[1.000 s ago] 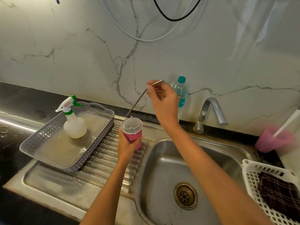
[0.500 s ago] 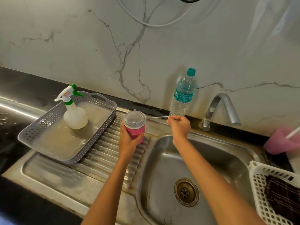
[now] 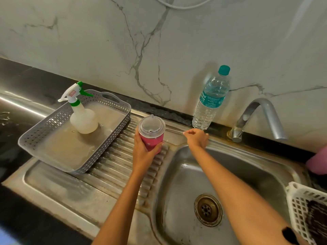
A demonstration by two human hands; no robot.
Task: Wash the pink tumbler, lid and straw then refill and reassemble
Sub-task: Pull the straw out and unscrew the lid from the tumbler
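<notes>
The pink tumbler (image 3: 152,142) with its clear domed lid (image 3: 151,125) stands upright on the ribbed drainboard, and my left hand (image 3: 143,152) is wrapped around its body. The thin metal straw (image 3: 174,130) lies nearly flat on the sink's back rim, to the right of the lid. My right hand (image 3: 195,138) pinches the straw's right end against the rim, just in front of the water bottle (image 3: 211,99).
A grey perforated tray (image 3: 113,137) with a spray bottle (image 3: 80,112) sits left on the drainboard. The sink basin (image 3: 247,174) with its drain (image 3: 208,209) is at lower right, the tap (image 3: 258,117) behind it. A white basket (image 3: 297,206) and a pink cup (image 3: 317,162) are at the right edge.
My right hand pulled the straw out of the lid, swung it down from above the tumbler, and now rests it low on the sink rim. The left hand kept holding the tumbler.
</notes>
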